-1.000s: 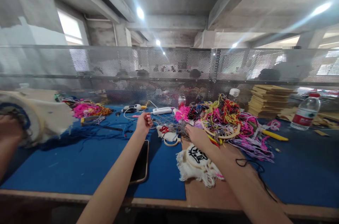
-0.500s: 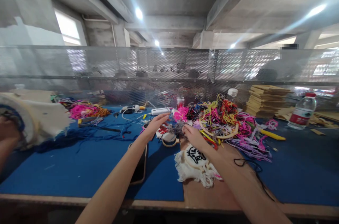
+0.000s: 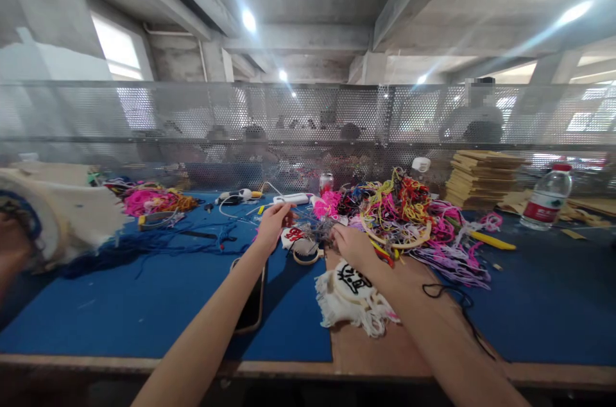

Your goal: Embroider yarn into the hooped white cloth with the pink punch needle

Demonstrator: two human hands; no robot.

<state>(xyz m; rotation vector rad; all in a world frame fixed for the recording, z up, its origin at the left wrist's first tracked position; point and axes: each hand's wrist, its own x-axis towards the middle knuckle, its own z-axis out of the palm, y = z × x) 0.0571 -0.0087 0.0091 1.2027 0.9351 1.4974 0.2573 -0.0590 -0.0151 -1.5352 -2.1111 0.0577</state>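
Note:
Near the middle of the table, my right hand (image 3: 350, 243) is closed on a tangle of grey yarn (image 3: 325, 227). To its left, my left hand (image 3: 274, 226) has its fingers curled together, apart from the tangle; what they pinch is too small to make out. Below my hands lies a white embroidery piece (image 3: 353, 285) with a black stitched design and frayed edges. Between the hands sit a small white piece with red stitching (image 3: 291, 237) and a small wooden hoop (image 3: 308, 259). A phone (image 3: 251, 307) lies partly under my left forearm.
A big heap of coloured yarn (image 3: 399, 208) with a hoop and a yellow-handled tool (image 3: 493, 241) lies right of centre. Further right stand a water bottle (image 3: 546, 198) and stacked brown boards (image 3: 481, 179). At far left, another person's hand (image 3: 12, 243) holds hooped cloth (image 3: 81, 214).
My left hand has moved left, away from the grey yarn, and its fingers have drawn together. My right hand stays at the yarn. A person behind the screen has shifted left.

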